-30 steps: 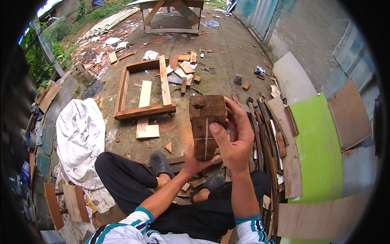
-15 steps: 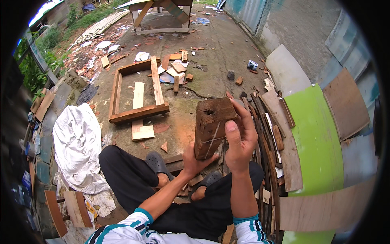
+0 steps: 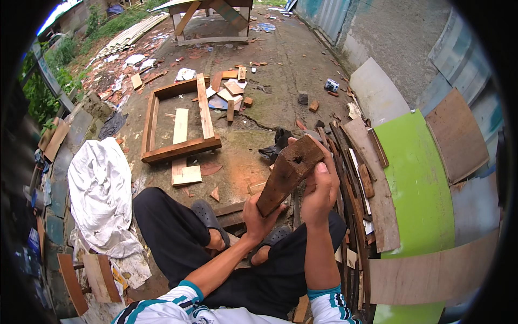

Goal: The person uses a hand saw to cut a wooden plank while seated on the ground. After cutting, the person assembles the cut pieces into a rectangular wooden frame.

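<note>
One brown wooden block was observed tilted, gripped low by the left hand and near its holed upper end by the right hand.

debris-strewn ground, rough grey wall, bluish corrugated panel, wooden table

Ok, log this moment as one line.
left hand: holds wooden block, lower end; right hand: holds upper end; block: tilted; wooden frame: on ground
</note>
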`<state>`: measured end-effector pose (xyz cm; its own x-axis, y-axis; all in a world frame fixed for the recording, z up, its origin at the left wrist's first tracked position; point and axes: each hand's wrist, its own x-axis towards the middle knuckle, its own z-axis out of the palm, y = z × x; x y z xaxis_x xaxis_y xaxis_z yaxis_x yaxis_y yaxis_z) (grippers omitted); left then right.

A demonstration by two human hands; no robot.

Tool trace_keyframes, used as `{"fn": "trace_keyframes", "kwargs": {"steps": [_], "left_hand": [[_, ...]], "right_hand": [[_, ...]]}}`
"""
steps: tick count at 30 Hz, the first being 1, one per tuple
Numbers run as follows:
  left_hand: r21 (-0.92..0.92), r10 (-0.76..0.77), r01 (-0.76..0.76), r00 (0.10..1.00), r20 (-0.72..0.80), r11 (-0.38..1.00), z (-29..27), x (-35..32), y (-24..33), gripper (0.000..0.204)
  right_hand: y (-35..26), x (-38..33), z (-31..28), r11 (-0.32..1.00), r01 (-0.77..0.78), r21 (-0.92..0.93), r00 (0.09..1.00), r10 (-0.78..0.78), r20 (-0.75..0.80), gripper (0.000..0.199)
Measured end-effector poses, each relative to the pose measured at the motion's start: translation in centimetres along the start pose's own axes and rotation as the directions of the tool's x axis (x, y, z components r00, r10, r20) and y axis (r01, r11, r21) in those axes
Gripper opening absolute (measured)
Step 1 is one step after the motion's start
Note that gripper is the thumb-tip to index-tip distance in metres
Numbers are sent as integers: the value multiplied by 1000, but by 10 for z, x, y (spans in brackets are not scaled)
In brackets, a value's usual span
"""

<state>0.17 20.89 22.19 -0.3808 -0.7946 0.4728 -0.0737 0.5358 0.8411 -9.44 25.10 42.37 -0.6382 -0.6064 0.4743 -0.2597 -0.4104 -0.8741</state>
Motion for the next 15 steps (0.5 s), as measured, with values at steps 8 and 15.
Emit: {"fn": "trace_keyframes", "kwargs": {"steps": [8, 15], "left_hand": [[19, 191, -191, 982, 7, 981, -2, -5, 5, 67], [-126, 287, -270, 947, 143, 955, -4, -1, 17, 84]], "right_hand": [[12, -2, 7, 963, -86, 257, 995, 98, -32, 54], [26, 9, -24, 863, -165, 477, 983, 182, 10, 55]]}}
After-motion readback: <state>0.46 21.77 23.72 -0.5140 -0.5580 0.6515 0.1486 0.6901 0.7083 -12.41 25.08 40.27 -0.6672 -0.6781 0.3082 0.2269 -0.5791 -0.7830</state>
